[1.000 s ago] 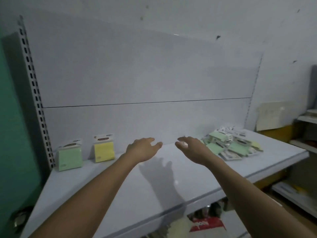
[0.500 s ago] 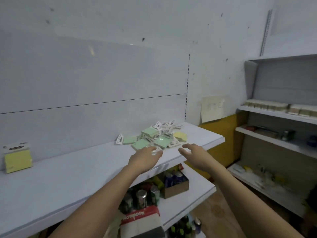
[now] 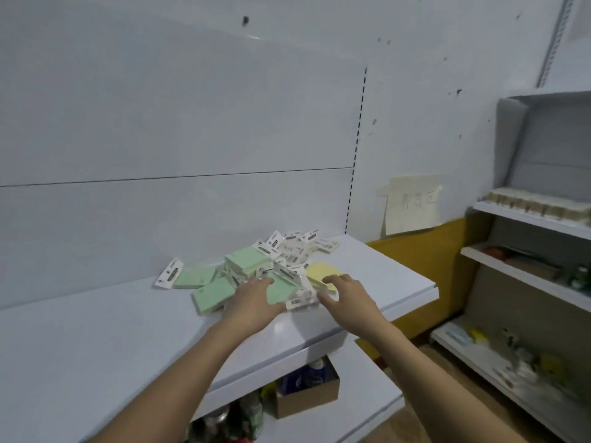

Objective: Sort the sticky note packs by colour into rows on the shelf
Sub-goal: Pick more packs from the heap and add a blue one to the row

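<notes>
A loose pile of sticky note packs [image 3: 256,273] lies at the right end of the white shelf [image 3: 96,346], mostly green packs with white header cards. One yellow pack [image 3: 321,274] lies at the pile's right side. My left hand [image 3: 252,303] reaches onto the near edge of the pile, fingers stretched over a green pack [image 3: 281,289]. My right hand [image 3: 347,295] rests with spread fingers on the yellow pack's near edge. Neither hand grips anything.
The shelf's right end and front edge are close to the pile. Below sits a lower shelf with a cardboard box [image 3: 307,394] of bottles. A second shelving unit [image 3: 527,257] with goods stands to the right. A paper sheet [image 3: 411,204] hangs on the wall.
The view swung right, so the sorted green and yellow packs on the left left the frame. Both hands moved forward from above the bare shelf onto the pile.
</notes>
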